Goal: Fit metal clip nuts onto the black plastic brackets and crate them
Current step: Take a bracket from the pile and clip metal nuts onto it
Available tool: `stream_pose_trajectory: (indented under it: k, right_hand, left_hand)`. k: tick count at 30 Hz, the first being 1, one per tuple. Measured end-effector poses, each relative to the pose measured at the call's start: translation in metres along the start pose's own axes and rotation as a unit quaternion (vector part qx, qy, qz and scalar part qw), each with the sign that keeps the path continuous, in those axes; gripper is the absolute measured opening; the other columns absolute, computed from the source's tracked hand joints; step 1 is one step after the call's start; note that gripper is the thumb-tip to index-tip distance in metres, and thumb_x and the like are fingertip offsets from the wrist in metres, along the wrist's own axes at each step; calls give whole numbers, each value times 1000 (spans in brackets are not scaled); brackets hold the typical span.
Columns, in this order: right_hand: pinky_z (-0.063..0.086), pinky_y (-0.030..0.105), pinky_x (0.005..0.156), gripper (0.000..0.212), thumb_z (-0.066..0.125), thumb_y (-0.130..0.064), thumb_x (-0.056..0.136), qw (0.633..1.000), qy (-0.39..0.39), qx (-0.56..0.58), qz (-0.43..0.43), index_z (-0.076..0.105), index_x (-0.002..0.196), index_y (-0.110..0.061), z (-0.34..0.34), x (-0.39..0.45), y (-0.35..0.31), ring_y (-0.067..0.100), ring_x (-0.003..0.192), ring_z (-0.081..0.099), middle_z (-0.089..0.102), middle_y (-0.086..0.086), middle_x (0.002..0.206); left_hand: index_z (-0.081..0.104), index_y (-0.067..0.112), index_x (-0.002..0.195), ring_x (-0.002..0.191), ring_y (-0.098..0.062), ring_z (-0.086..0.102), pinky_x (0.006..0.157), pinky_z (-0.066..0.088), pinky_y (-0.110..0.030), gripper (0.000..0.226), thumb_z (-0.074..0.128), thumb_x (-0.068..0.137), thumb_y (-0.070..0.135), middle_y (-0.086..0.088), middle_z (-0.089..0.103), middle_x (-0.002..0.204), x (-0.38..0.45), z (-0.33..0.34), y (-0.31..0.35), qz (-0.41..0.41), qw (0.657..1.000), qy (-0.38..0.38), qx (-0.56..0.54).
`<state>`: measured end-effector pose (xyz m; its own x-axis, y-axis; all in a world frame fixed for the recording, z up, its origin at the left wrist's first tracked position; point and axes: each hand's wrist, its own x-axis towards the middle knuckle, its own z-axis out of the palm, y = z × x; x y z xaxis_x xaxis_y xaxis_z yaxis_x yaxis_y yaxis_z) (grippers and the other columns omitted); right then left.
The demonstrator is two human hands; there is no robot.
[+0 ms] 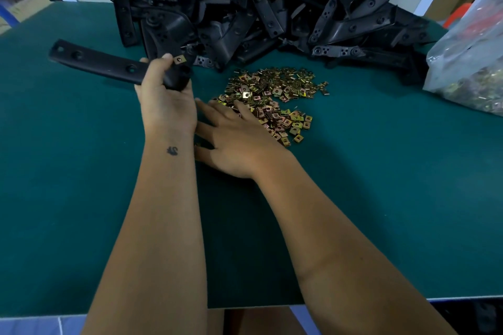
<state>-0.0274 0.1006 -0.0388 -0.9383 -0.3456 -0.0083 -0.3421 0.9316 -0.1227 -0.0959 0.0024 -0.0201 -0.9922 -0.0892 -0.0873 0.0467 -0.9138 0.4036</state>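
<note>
Gripped firmly in the left hand [166, 90], a black bracket [109, 62] with one clip nut [179, 59] fitted is steadied while the right hand's [234, 141] spread fingers are laid on the loose nuts [275, 98], seemingly to pick another.

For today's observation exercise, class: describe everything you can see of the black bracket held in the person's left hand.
The bracket is a long, flat arm of matte black plastic with round holes along it. It is held above the green table, its free end pointing left. The left hand grips its thicker right end, where a brass-coloured clip nut sits by the thumb. Nothing else touches it.
</note>
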Motion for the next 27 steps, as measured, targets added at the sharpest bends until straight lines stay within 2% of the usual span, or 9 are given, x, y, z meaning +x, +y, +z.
stream_pose_trajectory:
  k: [4,7,10,15,21,24,27]
  right_hand:
    - [-4,49,119,45,24,-46,105,999,22,4,28,44,144,-37,0,3,0,19,152,4,9,0,165]
    - [-2,51,119,42,25,-47,105,997,33,14,63,46,141,-40,-1,3,7,17,151,7,17,0,164]
    - [4,52,118,38,31,-47,104,994,55,11,95,48,138,-44,-2,3,15,17,149,17,28,-2,161]
    - [24,43,106,29,46,-40,100,980,146,1,138,62,124,-42,-6,1,26,19,127,47,60,-6,130]
    - [31,41,99,26,57,-38,95,970,175,18,170,67,113,-22,-7,2,34,23,119,48,62,-1,119]
    - [31,40,98,23,61,-35,93,967,192,30,167,68,107,-19,-7,1,34,24,115,49,61,1,114]
    - [32,39,95,17,64,-29,91,961,215,37,170,67,103,-19,-8,0,33,25,111,51,62,0,111]
  left_hand:
    - [46,13,103,83,-17,60,66,52,-25,24,57,92,-6,-5,59,97,-1,0,-4,-15,1000,4,24]
    - [49,11,104,84,-18,61,66,52,-25,22,59,92,-5,-7,61,98,-2,1,-8,-44,997,8,57]
    - [53,13,91,83,-18,61,66,52,-25,19,59,91,-5,-6,62,95,-4,2,-11,-73,993,0,98]
    - [50,16,92,84,-17,61,64,51,-26,21,60,91,-3,-4,63,96,-5,2,-15,-86,986,5,143]
    - [49,18,91,76,-15,58,60,48,-24,21,58,92,-1,0,62,89,-6,3,-16,-96,981,-18,168]
    - [50,13,100,75,-15,60,58,50,-22,19,58,91,-2,-3,62,90,-7,4,-20,-105,980,-33,167]
    - [48,9,112,79,-18,61,62,53,-24,27,57,90,-5,-7,62,97,-8,5,-23,-114,980,-44,159]
